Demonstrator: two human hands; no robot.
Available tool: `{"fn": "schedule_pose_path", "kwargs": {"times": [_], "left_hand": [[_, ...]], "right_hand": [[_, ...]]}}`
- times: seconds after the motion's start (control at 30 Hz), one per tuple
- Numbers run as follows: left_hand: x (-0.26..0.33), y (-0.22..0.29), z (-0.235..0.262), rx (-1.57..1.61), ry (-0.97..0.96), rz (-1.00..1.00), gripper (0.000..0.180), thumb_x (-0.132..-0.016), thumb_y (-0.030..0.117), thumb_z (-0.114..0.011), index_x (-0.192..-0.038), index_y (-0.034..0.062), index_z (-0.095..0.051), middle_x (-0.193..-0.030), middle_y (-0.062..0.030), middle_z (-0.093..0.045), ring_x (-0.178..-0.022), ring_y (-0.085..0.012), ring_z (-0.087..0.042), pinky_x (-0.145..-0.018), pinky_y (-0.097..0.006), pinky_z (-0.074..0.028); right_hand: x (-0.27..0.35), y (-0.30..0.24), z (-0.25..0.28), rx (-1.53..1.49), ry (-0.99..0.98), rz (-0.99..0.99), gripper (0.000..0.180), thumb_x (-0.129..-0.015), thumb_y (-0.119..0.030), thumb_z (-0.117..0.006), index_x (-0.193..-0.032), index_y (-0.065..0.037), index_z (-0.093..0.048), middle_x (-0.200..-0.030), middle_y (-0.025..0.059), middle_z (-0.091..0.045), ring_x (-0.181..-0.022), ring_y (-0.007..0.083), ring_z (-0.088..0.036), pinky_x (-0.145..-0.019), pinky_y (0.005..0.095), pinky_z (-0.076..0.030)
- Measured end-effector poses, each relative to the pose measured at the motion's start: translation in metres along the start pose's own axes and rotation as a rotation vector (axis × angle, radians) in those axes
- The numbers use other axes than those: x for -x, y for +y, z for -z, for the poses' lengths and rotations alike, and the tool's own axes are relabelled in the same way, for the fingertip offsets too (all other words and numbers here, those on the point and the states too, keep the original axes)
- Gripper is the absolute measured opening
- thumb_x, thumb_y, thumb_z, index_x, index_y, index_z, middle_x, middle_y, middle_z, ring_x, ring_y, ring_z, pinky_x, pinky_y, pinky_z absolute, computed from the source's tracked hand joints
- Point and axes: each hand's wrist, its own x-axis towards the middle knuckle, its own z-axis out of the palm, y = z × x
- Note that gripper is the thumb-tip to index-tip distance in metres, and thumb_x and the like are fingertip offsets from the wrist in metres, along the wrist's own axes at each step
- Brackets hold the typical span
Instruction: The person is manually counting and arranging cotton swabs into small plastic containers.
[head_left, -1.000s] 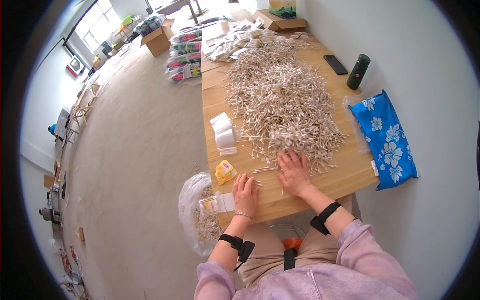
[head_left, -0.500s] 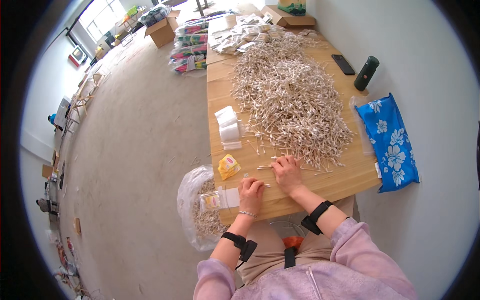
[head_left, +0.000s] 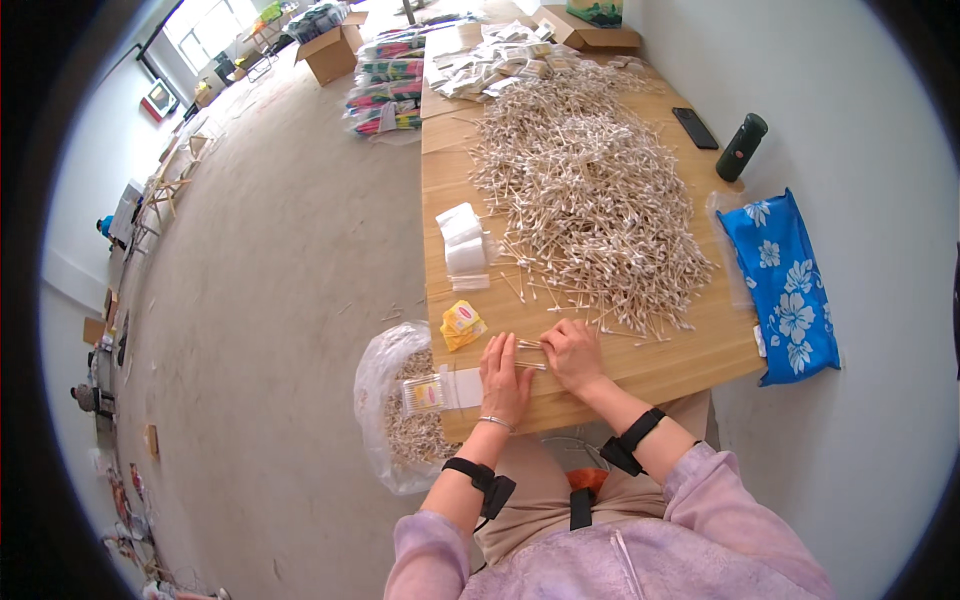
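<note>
Two small groups of cotton swabs [head_left: 530, 346] lie between my hands near the table's front edge. My left hand [head_left: 505, 382] rests on the wood, fingers reaching forward at the left ends of the upper swabs. More swabs stick out between its thumb and forefinger; its grip is partly hidden. My right hand [head_left: 573, 357] is closed, pinching the right ends of the upper swabs. Beside my left wrist, a clear packet of swabs [head_left: 423, 394] with a yellow label hangs past the table edge, its white flap [head_left: 463, 388] on the wood. Yellow cards [head_left: 462, 325] lie just beyond my left hand.
A large heap of loose swabs [head_left: 590, 190] covers the table's middle. Clear bags [head_left: 461, 240] lie at the left edge, filled packets [head_left: 500, 62] at the far end. A phone [head_left: 694, 128], dark bottle [head_left: 741, 148] and blue flowered pack [head_left: 785, 285] line the right. A plastic sack [head_left: 375, 410] stands below left.
My left hand has moved forward, its fingers straightening and its thumb parting from them. My right hand has shifted slightly nearer, bringing its swabs against the left fingers.
</note>
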Motion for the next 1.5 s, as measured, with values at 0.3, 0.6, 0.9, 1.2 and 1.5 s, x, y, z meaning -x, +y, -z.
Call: {"fn": "schedule_pose_path", "kwargs": {"times": [0.3, 0.6, 0.9, 1.2, 1.5], "left_hand": [[-0.002, 0.001, 0.001, 0.108, 0.033, 0.049, 0.077, -0.075, 0.008, -0.07, -0.141, 0.0001, -0.031, -0.139, -0.0198, -0.039, -0.134, -0.0363, -0.032, -0.11, -0.044, -0.028], [-0.001, -0.004, -0.001, -0.044, -0.077, -0.013, 0.069, -0.077, 0.009, -0.069, -0.14, 0.0121, -0.04, -0.142, -0.0098, -0.044, -0.136, -0.0312, -0.033, -0.109, -0.043, -0.026], [-0.022, 0.018, 0.01, -0.106, -0.061, -0.113, 0.058, -0.076, 0.01, -0.069, -0.131, 0.0124, -0.051, -0.14, -0.0106, -0.046, -0.137, -0.031, -0.03, -0.111, -0.043, -0.025], [-0.015, -0.007, -0.002, 0.036, -0.102, -0.103, 0.036, -0.072, 0.014, -0.075, -0.106, 0.0084, -0.063, -0.123, -0.0125, -0.058, -0.125, -0.0319, -0.045, -0.104, -0.042, -0.035], [0.022, 0.035, 0.007, 0.629, 0.048, 0.266, 0.018, -0.087, 0.014, -0.067, -0.101, 0.0026, -0.068, -0.09, -0.0066, -0.066, -0.08, -0.0126, -0.061, -0.07, -0.025, -0.049]], "right_hand": [[0.0, -0.002, -0.01, -0.196, -0.037, -0.01, 0.007, -0.079, -0.01, -0.062, -0.085, -0.007, -0.059, -0.087, 0.0103, -0.059, -0.085, 0.028, -0.055, -0.077, 0.0408, -0.044], [0.002, 0.013, 0.005, -0.408, 0.15, -0.212, 0.015, -0.082, 0.0, -0.054, -0.097, -0.002, -0.06, -0.086, 0.0147, -0.06, -0.087, 0.0327, -0.059, -0.077, 0.0385, -0.048], [0.014, 0.007, 0.014, -0.479, 0.109, -0.361, 0.008, -0.084, -0.005, -0.058, -0.089, -0.002, -0.063, -0.083, 0.0138, -0.062, -0.074, 0.0283, -0.063, -0.067, 0.0355, -0.05], [0.047, 0.022, 0.026, -0.43, 0.171, -0.386, 0.006, -0.081, -0.006, -0.061, -0.086, -0.002, -0.061, -0.081, 0.0124, -0.061, -0.074, 0.0268, -0.063, -0.067, 0.0357, -0.05], [0.053, -0.025, 0.014, -0.871, -0.103, -0.342, 0.011, -0.084, -0.011, -0.067, -0.089, -0.001, -0.065, -0.078, 0.0042, -0.066, -0.067, 0.0089, -0.06, -0.063, 0.025, -0.049]]}}
